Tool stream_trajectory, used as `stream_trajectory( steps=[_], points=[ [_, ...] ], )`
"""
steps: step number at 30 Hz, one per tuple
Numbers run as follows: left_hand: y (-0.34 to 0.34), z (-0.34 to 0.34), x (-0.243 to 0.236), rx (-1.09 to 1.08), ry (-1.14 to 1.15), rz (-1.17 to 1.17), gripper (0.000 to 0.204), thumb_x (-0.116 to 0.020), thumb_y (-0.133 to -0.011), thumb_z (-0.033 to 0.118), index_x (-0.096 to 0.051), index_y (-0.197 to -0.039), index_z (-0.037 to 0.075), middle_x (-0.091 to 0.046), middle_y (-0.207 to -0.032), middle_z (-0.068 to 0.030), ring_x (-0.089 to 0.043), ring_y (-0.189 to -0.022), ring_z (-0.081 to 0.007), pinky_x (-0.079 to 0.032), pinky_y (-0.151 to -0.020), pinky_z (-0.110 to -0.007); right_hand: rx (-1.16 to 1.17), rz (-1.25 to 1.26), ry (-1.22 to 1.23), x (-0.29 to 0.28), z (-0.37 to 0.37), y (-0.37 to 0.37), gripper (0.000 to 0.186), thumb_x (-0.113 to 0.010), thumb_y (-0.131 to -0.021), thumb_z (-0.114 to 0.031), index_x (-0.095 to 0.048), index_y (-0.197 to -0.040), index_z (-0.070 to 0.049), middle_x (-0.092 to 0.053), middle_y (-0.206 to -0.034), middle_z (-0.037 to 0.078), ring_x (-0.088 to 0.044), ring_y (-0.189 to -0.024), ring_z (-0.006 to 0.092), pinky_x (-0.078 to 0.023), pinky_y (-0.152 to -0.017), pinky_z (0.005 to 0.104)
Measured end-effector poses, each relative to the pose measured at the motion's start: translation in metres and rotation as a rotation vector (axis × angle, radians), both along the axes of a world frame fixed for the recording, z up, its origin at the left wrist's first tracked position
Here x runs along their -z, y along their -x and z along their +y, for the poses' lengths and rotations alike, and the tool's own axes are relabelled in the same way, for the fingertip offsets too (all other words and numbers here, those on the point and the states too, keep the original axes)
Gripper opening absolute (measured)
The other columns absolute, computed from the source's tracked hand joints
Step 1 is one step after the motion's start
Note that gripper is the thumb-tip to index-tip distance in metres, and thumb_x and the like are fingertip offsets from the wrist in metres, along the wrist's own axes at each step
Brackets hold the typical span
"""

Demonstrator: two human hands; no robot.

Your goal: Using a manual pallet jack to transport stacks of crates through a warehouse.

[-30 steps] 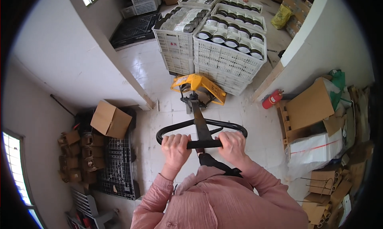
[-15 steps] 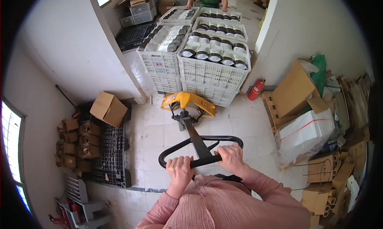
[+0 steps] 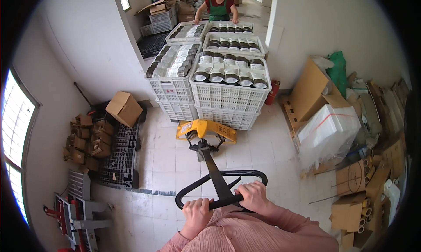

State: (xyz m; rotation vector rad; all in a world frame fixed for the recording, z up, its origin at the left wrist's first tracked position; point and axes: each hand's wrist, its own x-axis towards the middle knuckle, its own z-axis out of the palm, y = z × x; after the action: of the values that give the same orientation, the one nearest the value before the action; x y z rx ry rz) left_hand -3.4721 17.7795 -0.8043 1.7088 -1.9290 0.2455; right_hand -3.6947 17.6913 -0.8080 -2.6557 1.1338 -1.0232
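Crates (image 3: 230,96) farther through doorway (image 3: 271,21), left hand (image 3: 197,213) and right hand (image 3: 253,196) tight round black handle (image 3: 225,201).

Through the head view I am observing a yellow pallet truck (image 3: 202,128), its body sitting just before the near side of the load. Its dark shaft (image 3: 212,168) is slanting up toward my viewpoint and ending in a black loop handle (image 3: 224,194). White lattice crates (image 3: 230,97) are standing in two columns, the nearest stacked two high; the top ones are holding rows of white, dark-ended packs (image 3: 230,68).
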Motion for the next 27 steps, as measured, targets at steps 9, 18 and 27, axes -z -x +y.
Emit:
stream_trajectory(
  steps=[9, 18, 27],
  points=[
    [-0.072, -0.021, -0.032, 0.126, 0.016, -0.031, 0.032, -0.076, -0.081, 0.022, -0.049, -0.065, 0.014, -0.049, -0.057, -0.0003, -0.054, -0.050, -0.0199, -0.035, -0.052, -0.036, 0.135, -0.038, 0.046, -0.022, 0.006, -0.067, 0.025, -0.076, -0.073, -0.015, -0.053, -0.063, -0.013, -0.060, -0.057, 0.004, -0.062, -0.053, 0.0235, -0.040, -0.055, 0.0372],
    [-0.095, -0.023, -0.036, 0.123, 0.006, 0.012, 0.033, -0.077, -0.081, 0.020, -0.050, -0.063, 0.013, -0.051, -0.056, -0.0005, -0.055, -0.050, -0.0207, -0.037, -0.052, -0.036, 0.005, 0.178, -0.251, -0.041, 0.009, -0.079, 0.023, -0.073, -0.074, -0.027, -0.062, -0.068, -0.008, -0.064, -0.060, 0.011, -0.067, -0.058, 0.0300, -0.049, -0.058, 0.0416],
    [-0.031, -0.043, -0.024, 0.094, 0.246, -0.049, 0.008, -0.069, -0.076, 0.016, -0.062, -0.078, 0.014, -0.046, -0.063, 0.0029, -0.053, -0.059, -0.0133, -0.038, -0.057, -0.030, -0.076, 0.286, -0.224, -0.061, -0.017, -0.021, 0.014, -0.071, -0.070, -0.014, -0.059, -0.068, -0.008, -0.062, -0.062, 0.015, -0.063, -0.059, 0.0382, -0.046, -0.058, 0.0503]
  ],
)
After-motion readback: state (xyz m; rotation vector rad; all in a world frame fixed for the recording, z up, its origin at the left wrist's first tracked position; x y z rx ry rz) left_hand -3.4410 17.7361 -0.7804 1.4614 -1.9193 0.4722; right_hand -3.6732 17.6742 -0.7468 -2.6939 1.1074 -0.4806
